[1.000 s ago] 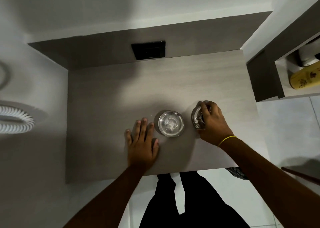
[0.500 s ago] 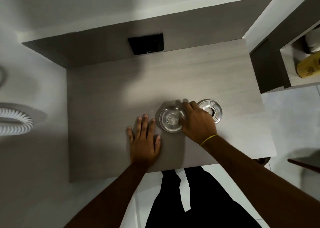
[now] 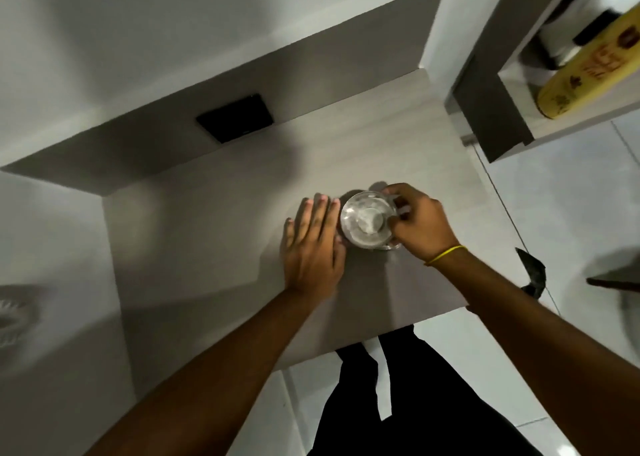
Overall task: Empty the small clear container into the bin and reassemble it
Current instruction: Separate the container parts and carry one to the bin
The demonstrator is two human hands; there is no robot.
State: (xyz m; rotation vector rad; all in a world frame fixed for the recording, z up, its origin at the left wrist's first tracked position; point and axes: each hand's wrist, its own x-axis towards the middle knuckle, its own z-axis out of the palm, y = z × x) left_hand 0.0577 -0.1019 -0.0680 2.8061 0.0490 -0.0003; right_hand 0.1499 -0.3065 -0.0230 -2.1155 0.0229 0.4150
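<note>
The small clear container (image 3: 366, 220) stands on the grey table (image 3: 221, 233), seen from above, with something pale inside. My right hand (image 3: 420, 225) is curled around its right side, fingers on the rim. A bit of clear glass (image 3: 393, 246) pokes out under that hand; I cannot tell whether it is the separate lid. Just left of the container, my left hand (image 3: 311, 247) lies flat on the table, fingers together and holding nothing.
A black square plate (image 3: 235, 117) is set in the back panel. At the upper right, a shelf unit (image 3: 498, 109) holds a yellow bottle (image 3: 588, 71). On the floor past the table's right edge is a dark object (image 3: 533, 272).
My right hand let go of the clear piece on the right and closed on the container. The view tilted and drew closer. My left hand stayed flat.
</note>
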